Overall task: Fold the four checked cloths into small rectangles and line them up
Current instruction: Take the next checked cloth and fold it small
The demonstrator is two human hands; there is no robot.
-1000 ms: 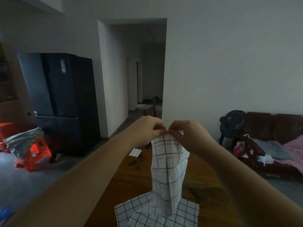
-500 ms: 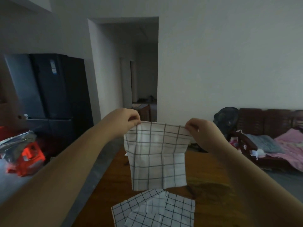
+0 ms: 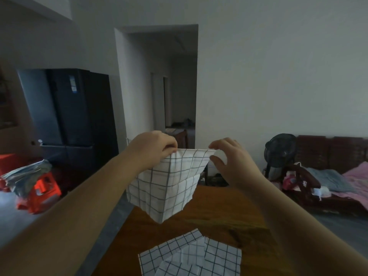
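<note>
Left hand [image 3: 154,149] pinches checked cloth [image 3: 169,186] corner; right hand [image 3: 229,163] fingers spread, not gripping: risk cloth swings loose, fold skews

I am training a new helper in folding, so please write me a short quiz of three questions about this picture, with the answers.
1. True or false: the left hand grips the top edge of the raised checked cloth.
2. What lies on the wooden table below it? A) other checked cloths B) a plate C) a book
3. Fill in: the dark refrigerator stands to the ____ of the doorway.
Key: 1 true; 2 A; 3 left.
</note>
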